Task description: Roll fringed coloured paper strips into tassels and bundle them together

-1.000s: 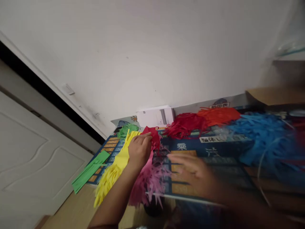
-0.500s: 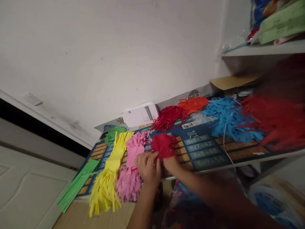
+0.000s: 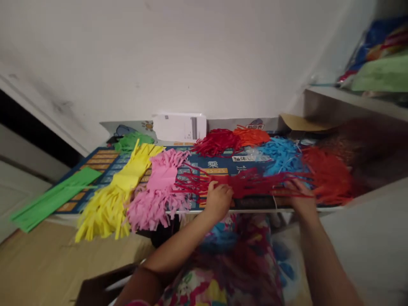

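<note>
A dark red fringed crepe-paper piece (image 3: 245, 182) is stretched sideways near the table's front edge, its cut strips fanning out at both ends. My left hand (image 3: 219, 197) is closed on its uncut middle. My right hand (image 3: 301, 197) is among the strips at its right end; blur hides whether the fingers grip them. Left of it lie a pink fringed piece (image 3: 163, 176) and a yellow fringed piece (image 3: 126, 174), both with plain middles. Further left, flat green paper strips (image 3: 60, 197) overhang the table edge.
Along the back lie a green fringe bundle (image 3: 134, 141), a white stack of cards (image 3: 178, 126), a red bundle (image 3: 216, 142) and an orange bundle (image 3: 251, 136). Blue fringe (image 3: 282, 155) and orange-red fringe (image 3: 328, 176) are at the right, below a shelf (image 3: 353, 97).
The red piece has gone from bunched between both hands to stretched out sideways. My right hand has moved right along its strips, and the head view has turned.
</note>
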